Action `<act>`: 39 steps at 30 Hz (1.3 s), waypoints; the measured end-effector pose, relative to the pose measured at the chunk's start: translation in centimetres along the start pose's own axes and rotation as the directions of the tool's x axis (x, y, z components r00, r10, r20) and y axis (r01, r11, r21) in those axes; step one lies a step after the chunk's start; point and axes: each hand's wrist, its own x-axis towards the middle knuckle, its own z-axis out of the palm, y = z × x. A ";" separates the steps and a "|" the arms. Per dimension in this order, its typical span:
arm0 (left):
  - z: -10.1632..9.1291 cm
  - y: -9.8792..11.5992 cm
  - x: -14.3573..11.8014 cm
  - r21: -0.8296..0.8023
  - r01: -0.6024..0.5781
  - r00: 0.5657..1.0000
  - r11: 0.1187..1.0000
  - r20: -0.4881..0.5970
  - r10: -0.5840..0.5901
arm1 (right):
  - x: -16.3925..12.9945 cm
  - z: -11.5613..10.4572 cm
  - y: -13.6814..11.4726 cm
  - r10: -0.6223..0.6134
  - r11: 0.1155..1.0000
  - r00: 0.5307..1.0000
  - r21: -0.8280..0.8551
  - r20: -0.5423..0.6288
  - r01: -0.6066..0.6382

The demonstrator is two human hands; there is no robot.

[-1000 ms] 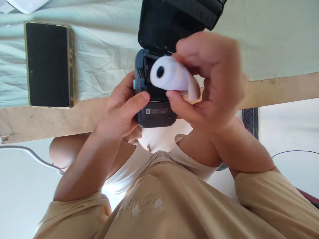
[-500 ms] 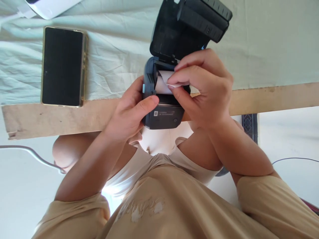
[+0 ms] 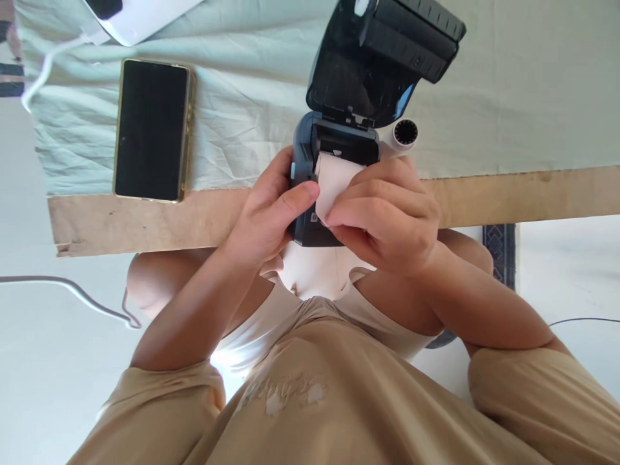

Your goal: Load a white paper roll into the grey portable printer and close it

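Note:
A small dark label printer [image 3: 303, 148] is held at the table's front edge, its black lid [image 3: 361, 84] swung up and back. My left hand [image 3: 271, 216] grips the printer's left side, thumb lying over the top edge. White paper [image 3: 334, 177] comes out of the compartment and over the printer's front. My right hand [image 3: 387, 216] pinches the paper's free end, fingers closed, hiding the printer's front right part. Just behind that hand, a white cylinder with a dark round end [image 3: 405, 132] lies beside the printer.
A phone or small tablet [image 3: 152, 129] in a clear case lies on the pale green cloth [image 3: 242, 90] at left. Behind it is a white device [image 3: 140, 16] with a white cable [image 3: 51, 61]. The table's bare wooden edge [image 3: 145, 219] runs along the front.
My right hand has drawn the paper out of the compartment toward me, over the printer's front. The white cylinder has come into view. My left hand keeps its hold; the view has shifted slightly.

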 end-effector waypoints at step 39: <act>-1.8 -1.2 0.7 0.243 -0.112 0.993 0.964 0.073 0.097 | 0.3 -3.3 3.2 0.302 0.890 0.916 0.267 0.263 -0.370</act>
